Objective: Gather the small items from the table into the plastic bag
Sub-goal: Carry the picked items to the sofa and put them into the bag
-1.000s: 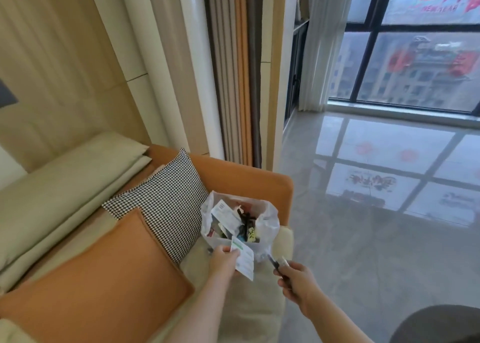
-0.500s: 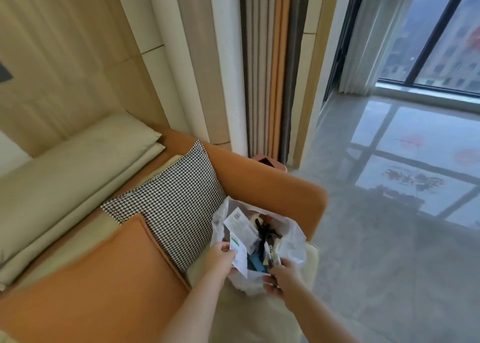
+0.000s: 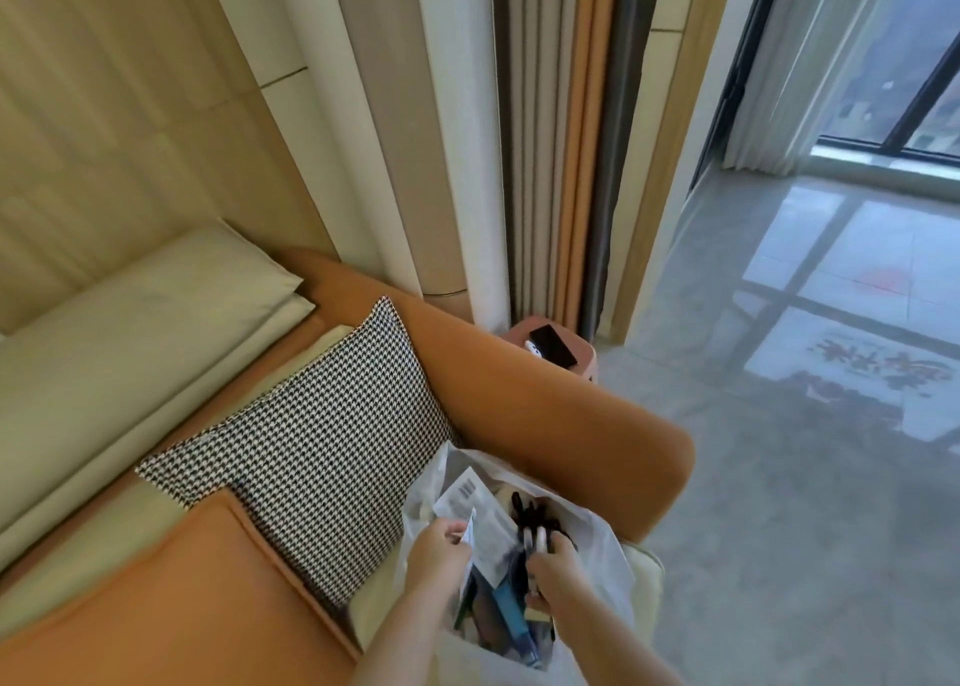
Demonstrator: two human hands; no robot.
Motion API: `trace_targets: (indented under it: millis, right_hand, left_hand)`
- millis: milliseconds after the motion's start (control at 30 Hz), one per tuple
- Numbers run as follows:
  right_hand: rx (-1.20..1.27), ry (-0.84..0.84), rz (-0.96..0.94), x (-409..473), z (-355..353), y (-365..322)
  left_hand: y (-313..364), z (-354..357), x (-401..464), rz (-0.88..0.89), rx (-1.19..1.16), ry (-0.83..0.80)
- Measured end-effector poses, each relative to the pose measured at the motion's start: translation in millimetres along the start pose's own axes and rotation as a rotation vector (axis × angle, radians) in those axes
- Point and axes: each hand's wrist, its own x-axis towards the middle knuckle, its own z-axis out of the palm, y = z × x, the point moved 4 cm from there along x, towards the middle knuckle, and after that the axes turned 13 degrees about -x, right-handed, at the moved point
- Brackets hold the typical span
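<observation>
Honestly the plastic bag looks floppy, so left hand pinches a white packet at its rim while right hand clutches small stuff inside.

Plastic bag: thin translucent white film, crinkled, slight sheen. Inside it, a white paper slip w/ printed barcode, matt, and a black tangled item, material can't tell. Sofa armrest just behind bag: orange cloth, smooth, matt. Left of bag, houndstooth cushion: woven black-and-white fabric, coarse look. In front of that cushion, an orange cushion, plain matt cloth w/ piped edge. Back cushions beyond: cream fabric, smooth. Wall panel above: light wood-grain, matt. Floor right of bag: grey tile, polished, glossy w/ reflections.
</observation>
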Motion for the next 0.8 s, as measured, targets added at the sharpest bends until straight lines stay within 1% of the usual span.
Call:
trace_targets:
  millis: [133, 200, 333, 467, 567, 800]
  right_hand:
    - [-0.039, -0.027, -0.051, 10.4, -9.1, -9.9]
    - [-0.041, -0.005, -0.082, 5.4, -15.0, -10.3]
    - [-0.054, 0.015, -0.141, -7.5, -24.2, -5.8]
    - [-0.185, 0.017, -0.184, -30.5, -29.2, 5.7]
    - [-0.228, 0.039, -0.197, -55.2, -30.5, 22.3]
    - [-0.236, 0.207, -0.170, -124.7, -41.6, 97.5]
  left_hand:
    - [10.8, 4.6, 7.5, 0.014, 0.002, 0.015]
    - [13.4, 6.3, 4.2, 0.025, 0.022, 0.009]
    - [16.1, 7.2, -13.1, 0.066, 0.100, -0.045]
    - [12.5, 8.3, -39.8, 0.127, 0.213, -0.103]
    - [8.0, 9.9, -61.2, 0.192, 0.302, -0.154]
    - [-10.4, 26.2, -133.1, 0.349, 0.510, -0.336]
